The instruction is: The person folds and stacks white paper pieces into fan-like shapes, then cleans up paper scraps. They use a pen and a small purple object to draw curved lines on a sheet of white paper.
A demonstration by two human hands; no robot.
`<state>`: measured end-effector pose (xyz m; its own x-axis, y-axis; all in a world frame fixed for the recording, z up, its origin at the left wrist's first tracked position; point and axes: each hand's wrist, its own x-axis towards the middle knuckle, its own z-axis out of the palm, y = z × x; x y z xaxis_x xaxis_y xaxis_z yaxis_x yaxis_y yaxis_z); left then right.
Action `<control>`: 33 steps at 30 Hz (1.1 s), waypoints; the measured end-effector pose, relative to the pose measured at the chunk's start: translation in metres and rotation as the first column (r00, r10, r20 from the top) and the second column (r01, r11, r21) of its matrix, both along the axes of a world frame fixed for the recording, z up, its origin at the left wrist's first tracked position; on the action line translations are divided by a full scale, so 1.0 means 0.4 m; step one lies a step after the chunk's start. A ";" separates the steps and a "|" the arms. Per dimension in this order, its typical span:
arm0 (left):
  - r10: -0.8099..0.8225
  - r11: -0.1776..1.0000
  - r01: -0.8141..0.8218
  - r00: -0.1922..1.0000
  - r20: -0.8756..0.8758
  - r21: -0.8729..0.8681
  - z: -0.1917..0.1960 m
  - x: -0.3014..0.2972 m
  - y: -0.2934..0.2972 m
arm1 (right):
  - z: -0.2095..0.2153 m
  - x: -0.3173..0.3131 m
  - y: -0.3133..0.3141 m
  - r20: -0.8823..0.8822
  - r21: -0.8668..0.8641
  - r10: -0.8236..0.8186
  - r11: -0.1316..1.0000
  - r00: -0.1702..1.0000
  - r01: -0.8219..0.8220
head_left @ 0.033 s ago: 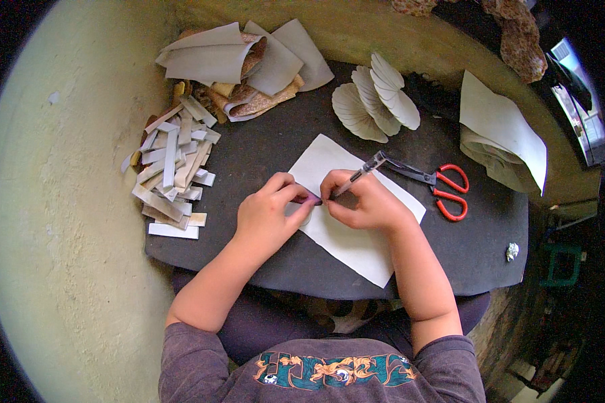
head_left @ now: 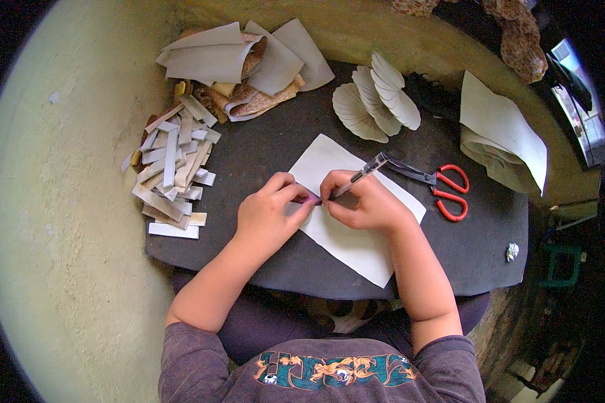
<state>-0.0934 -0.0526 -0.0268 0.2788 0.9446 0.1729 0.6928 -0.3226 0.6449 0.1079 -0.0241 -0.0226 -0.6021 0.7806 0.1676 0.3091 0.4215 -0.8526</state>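
Observation:
A pen (head_left: pixel 360 173) with a clear barrel slants up out of my right hand (head_left: pixel 366 201), whose fingers are closed around it near its lower end. My left hand (head_left: pixel 267 208) is closed in a pinch, its thumb and forefinger close to the pen's lower end. Something small and dark purple shows at those fingertips, too small to name. Both hands rest over a white sheet (head_left: pixel 356 252) lying slantwise on the dark table (head_left: pixel 262 151). Under my left thumb, a small greyish rounded edge (head_left: pixel 307 219) peeks out, mostly hidden.
Red-handled scissors (head_left: pixel 454 198) lie right of the sheet. Fan-shaped white pieces (head_left: pixel 376 97) with lines stand behind it. At left is a heap of pale strips (head_left: pixel 171 158); folded sheets (head_left: pixel 208 57) lie beyond. Another folded sheet (head_left: pixel 504 127) and crumpled foil (head_left: pixel 512 252) are at right.

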 end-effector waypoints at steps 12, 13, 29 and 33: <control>-0.002 1.000 0.002 1.000 -0.022 0.010 -0.003 -0.001 0.001 | 0.017 -0.004 -0.005 0.056 0.017 0.031 0.999 0.998 -0.032; 0.000 1.000 0.000 1.000 -0.020 0.014 -0.005 -0.001 0.001 | 0.017 -0.003 -0.004 0.061 0.021 0.030 0.999 0.998 -0.031; -0.095 0.994 0.093 0.994 -0.045 -0.059 0.006 -0.024 0.005 | 0.008 -0.003 -0.008 0.014 0.001 0.036 0.999 0.999 -0.036; -0.122 0.990 0.118 0.991 -0.056 -0.078 0.014 -0.032 0.009 | 0.019 -0.011 -0.011 0.033 0.005 0.022 1.000 0.999 -0.022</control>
<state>-0.1060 -0.0489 -0.0212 0.3987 0.9133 0.0833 0.6904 -0.3587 0.6283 0.1035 -0.0284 -0.0149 -0.6243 0.7664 0.1516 0.3272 0.4327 -0.8400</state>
